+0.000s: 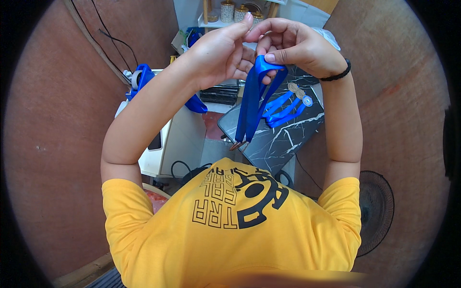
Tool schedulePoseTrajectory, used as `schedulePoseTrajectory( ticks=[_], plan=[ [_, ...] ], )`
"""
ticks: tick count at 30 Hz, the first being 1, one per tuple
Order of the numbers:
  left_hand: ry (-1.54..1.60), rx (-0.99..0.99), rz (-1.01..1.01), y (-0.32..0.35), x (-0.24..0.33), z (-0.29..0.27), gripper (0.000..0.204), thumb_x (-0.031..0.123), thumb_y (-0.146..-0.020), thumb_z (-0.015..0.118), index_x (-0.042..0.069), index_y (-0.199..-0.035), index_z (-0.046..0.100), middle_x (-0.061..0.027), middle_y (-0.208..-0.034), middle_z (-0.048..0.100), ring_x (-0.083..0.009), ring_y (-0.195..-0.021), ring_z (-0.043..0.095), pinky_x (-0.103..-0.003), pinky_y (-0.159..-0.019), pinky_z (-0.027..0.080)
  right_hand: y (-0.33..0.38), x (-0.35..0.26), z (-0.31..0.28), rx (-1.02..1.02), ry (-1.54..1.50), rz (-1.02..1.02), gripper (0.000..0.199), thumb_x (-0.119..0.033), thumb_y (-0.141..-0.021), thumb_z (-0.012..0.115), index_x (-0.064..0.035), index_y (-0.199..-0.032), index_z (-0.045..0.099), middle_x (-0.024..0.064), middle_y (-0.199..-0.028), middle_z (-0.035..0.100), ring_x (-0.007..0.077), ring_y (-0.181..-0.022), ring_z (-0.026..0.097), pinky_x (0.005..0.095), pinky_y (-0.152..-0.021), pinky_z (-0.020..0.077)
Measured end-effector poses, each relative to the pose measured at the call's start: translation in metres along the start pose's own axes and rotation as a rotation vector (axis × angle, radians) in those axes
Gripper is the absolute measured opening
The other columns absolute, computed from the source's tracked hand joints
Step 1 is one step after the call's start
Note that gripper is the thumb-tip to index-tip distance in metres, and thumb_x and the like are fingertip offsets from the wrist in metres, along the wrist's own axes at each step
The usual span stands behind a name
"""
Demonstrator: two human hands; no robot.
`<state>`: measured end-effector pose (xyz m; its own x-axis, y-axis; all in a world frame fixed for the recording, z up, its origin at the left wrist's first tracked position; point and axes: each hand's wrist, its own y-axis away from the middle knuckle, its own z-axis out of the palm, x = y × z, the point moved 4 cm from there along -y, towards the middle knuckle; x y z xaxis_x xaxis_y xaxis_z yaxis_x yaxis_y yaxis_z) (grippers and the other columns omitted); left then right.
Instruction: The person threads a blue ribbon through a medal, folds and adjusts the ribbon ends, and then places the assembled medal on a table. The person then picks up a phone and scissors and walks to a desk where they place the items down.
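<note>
High in front of me, my right hand (pixel 300 50) pinches the looped top of a blue medal ribbon (pixel 249 103) between thumb and fingers. The folded ribbon hangs down, with bronze-coloured medals (pixel 238 145) seen edge-on at its lower end; I cannot tell how many. My left hand (pixel 223 55) is raised beside it, palm turned inward and fingers apart, its fingertips close to the ribbon. Whether they touch it is unclear. Beyond the hanging ribbon, more medals (pixel 300 93) with blue ribbons (pixel 283 113) lie on a black marble-patterned table (pixel 283 144).
At the left stands a white cabinet (pixel 180 137) with a blue tape dispenser (pixel 139 79) and a phone (pixel 155 141). Black flat packs (pixel 221 93) are stacked behind the ribbon. A shelf (pixel 221 22) holds patterned jars (pixel 227 10). A fan (pixel 377 211) stands at the right.
</note>
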<state>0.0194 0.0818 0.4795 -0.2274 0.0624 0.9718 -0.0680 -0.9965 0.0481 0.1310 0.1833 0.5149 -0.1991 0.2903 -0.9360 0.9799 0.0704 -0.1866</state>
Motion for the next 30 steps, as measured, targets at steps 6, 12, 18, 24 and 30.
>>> schedulePoseTrajectory(
  ticks=[6, 12, 18, 24, 30],
  plan=[
    [-0.062, 0.029, 0.017, 0.000, -0.003, 0.003, 0.067, 0.061, -0.099, 0.026, 0.003, -0.116, 0.056, -0.0170, -0.096, 0.068, -0.0216, -0.085, 0.069, -0.030, -0.077, 0.056, 0.004, 0.005, -0.001, 0.011, -0.015, 0.058, 0.040, -0.002, -0.085, 0.063, -0.0009, -0.124, 0.054, 0.0067, -0.092, 0.064, 0.0133, -0.078, 0.067, 0.0239, -0.075, 0.0548],
    [-0.086, 0.138, -0.001, 0.001, -0.006, -0.009, 0.065, 0.059, -0.099, 0.027, 0.004, -0.120, 0.055, -0.0163, -0.097, 0.069, -0.0195, -0.088, 0.069, -0.030, -0.078, 0.055, 0.012, -0.003, -0.003, -0.076, -0.045, 0.082, 0.045, -0.005, -0.082, 0.062, -0.0014, -0.126, 0.056, 0.0038, -0.095, 0.062, 0.0083, -0.088, 0.060, 0.0207, -0.079, 0.0474],
    [-0.125, 0.256, 0.025, 0.006, -0.006, -0.027, 0.062, 0.056, -0.101, 0.028, 0.005, -0.128, 0.052, -0.0170, -0.095, 0.069, -0.0210, -0.089, 0.070, -0.028, -0.077, 0.056, 0.022, 0.001, -0.012, 0.091, -0.154, 0.184, 0.048, -0.003, -0.080, 0.063, -0.0011, -0.127, 0.056, -0.0022, -0.088, 0.058, 0.0068, -0.080, 0.058, 0.0217, -0.067, 0.0468],
    [-0.170, 0.312, 0.050, 0.014, -0.002, -0.038, 0.064, 0.054, -0.101, 0.027, 0.003, -0.134, 0.046, -0.0183, -0.093, 0.068, -0.0228, -0.088, 0.071, -0.028, -0.075, 0.058, 0.024, 0.028, -0.018, 0.140, -0.194, 0.415, 0.043, 0.003, -0.075, 0.069, -0.0044, -0.117, 0.062, 0.0044, -0.098, 0.068, 0.0133, -0.092, 0.065, 0.0280, -0.076, 0.0536],
    [-0.184, 0.314, 0.040, 0.015, -0.002, -0.038, 0.065, 0.055, -0.100, 0.029, 0.002, -0.134, 0.046, -0.0186, -0.092, 0.069, -0.0234, -0.086, 0.071, -0.029, -0.075, 0.059, 0.024, 0.012, -0.004, 0.057, 0.664, 0.396, 0.042, 0.015, -0.065, 0.062, -0.0029, -0.103, 0.066, -0.0004, -0.074, 0.053, 0.0109, -0.072, 0.055, 0.0256, -0.064, 0.0449]
  ],
)
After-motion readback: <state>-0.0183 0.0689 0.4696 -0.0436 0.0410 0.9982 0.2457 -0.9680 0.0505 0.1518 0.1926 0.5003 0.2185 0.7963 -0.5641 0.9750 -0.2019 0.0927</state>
